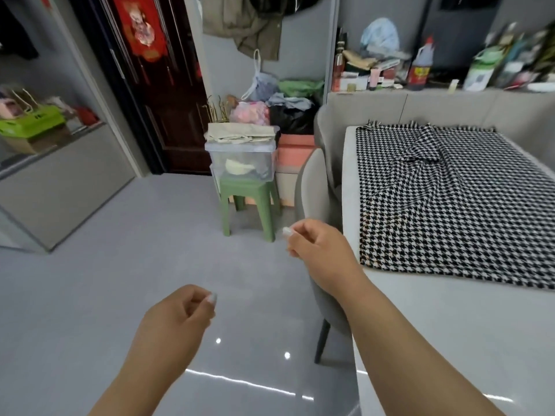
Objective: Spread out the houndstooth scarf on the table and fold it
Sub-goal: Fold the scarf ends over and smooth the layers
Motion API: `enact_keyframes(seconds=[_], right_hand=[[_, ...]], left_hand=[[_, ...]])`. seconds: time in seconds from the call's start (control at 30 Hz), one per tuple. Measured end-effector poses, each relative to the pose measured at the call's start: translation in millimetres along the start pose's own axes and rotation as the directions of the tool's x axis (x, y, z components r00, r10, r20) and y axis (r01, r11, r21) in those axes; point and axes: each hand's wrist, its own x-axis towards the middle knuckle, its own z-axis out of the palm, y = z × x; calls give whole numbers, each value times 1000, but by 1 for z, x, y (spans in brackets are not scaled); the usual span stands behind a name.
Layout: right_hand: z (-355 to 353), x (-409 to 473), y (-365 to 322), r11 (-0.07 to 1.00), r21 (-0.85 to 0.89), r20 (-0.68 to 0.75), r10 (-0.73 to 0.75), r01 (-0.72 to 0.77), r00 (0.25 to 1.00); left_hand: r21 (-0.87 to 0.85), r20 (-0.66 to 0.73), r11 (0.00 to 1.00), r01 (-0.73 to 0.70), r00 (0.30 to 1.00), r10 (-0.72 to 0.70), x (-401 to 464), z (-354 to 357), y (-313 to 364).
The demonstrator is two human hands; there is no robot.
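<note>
The black-and-white houndstooth scarf (444,199) lies spread over the white table (435,325) at the right, with some wrinkles near its middle and fringe along its far edge. My right hand (318,247) hovers left of the table's edge, over a chair, fingers loosely curled and holding nothing. Lower and further left, my left hand (180,313) hangs over the floor, fingers loosely curled and empty. Neither hand touches the scarf.
Two grey chairs (315,187) stand along the table's left side. A green stool (249,202) carries a clear plastic box (241,157), with bags and an orange box behind it. A cluttered shelf (420,76) runs behind the table. Glossy grey floor fills the left.
</note>
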Motion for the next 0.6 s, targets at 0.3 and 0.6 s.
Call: enact_keyframes(seconds=[0.3,0.6], right_hand=[[31,105,9,993,13,-142,120,-119,983],[14,241,10,975,-88,-267,174,-204,948]], left_hand=[[101,206,983,-154,970,131,146,-2,8],[122,379,944,-308,893,242,331,25,81]])
